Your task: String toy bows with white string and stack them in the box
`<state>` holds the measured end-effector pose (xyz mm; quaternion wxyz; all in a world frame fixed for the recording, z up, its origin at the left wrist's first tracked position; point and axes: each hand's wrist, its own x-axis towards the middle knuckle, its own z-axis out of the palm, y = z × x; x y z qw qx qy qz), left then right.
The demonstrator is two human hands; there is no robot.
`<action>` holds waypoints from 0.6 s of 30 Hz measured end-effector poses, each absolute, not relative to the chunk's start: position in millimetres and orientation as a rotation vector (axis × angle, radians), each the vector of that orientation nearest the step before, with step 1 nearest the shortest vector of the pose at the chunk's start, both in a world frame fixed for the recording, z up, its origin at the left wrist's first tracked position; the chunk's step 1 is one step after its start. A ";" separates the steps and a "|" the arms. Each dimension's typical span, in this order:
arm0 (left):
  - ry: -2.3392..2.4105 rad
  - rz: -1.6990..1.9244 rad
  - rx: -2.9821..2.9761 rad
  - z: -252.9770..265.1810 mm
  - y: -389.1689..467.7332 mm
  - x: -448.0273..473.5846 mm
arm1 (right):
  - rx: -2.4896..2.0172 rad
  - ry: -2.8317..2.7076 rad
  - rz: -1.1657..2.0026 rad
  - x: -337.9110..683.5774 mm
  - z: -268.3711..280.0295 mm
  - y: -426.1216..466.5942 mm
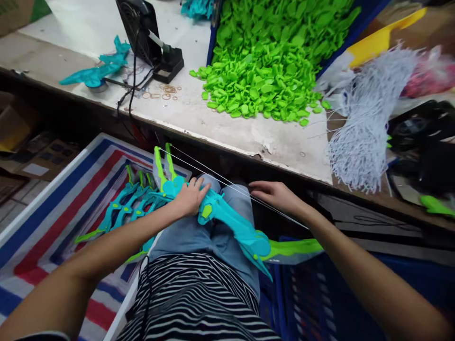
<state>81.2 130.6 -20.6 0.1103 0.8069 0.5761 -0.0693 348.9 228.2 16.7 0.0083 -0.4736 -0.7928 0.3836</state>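
Note:
A teal toy bow [231, 215] with lime green limb tips lies across my lap, tilted down to the right. My left hand [192, 196] is closed over the bow's body, near its upper left end. Two thin white strings [213, 173] run taut from the green tips toward the right end. My right hand [272, 194] is beside the strings, fingers stretched out toward the left. Whether its fingertips touch a string is unclear. Several similar toy bows [122, 201] lie in the striped-lined bin at my left.
On the bench [170, 111] spreads a heap of green plastic pieces [263, 71], spilling from a blue crate [212, 38]. A black fan [142, 33], rubber bands [167, 92] and a teal part [99, 71] stand left. A bundle of white strings [366, 123] hangs over the bench edge.

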 end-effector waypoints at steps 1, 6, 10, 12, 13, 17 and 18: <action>1.658 -0.204 2.404 -22.0 135.9 81.3 | -1.452 -2.480 1.173 352.1 18.0 220.2; 1.560 -0.203 2.349 -27.6 154.9 83.3 | -1.391 -2.520 0.905 355.2 29.0 202.3; 1.624 -0.083 2.245 -30.3 116.7 58.7 | -1.250 -2.507 0.688 339.7 55.9 208.3; 1.736 -0.001 2.112 -32.4 76.9 29.9 | -1.167 -2.461 0.620 321.0 74.0 212.3; 1.827 0.034 2.004 -34.1 53.9 11.6 | -1.135 -2.433 0.600 308.1 82.2 214.6; 2.268 0.049 1.323 -51.1 -41.2 -73.3 | -1.085 -2.321 0.691 232.6 88.0 229.9; 2.345 0.028 1.149 -59.0 -61.8 -92.8 | -1.088 -2.338 0.774 208.5 79.2 235.8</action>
